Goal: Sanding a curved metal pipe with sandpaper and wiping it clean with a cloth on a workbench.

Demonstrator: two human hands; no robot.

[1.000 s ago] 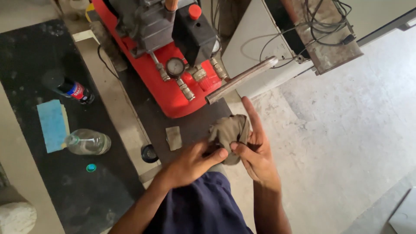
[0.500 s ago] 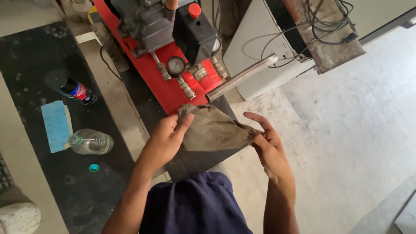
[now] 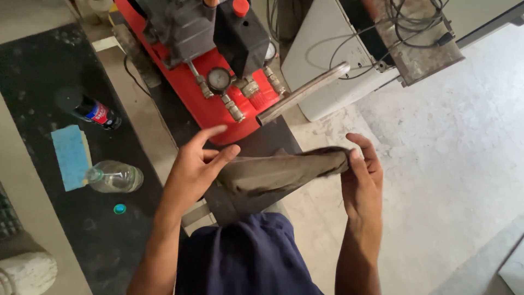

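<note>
cloth [image 3: 273,177] between both hands | compressor [image 3: 213,65] beyond it | bottle [image 3: 114,177], sponge [image 3: 71,157] lie left on mat [image 3: 33,71]

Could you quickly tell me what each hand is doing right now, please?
Left hand: fingers spread, gripping one end of the grey-brown cloth.
Right hand: closed, pinching the cloth's other end.

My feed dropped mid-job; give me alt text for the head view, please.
Both hands hold a grey-brown cloth stretched between them, the left hand at one end and the right hand pinching the other. Beyond it a red air compressor stands on the floor; a clear plastic bottle lies to the left.
</note>
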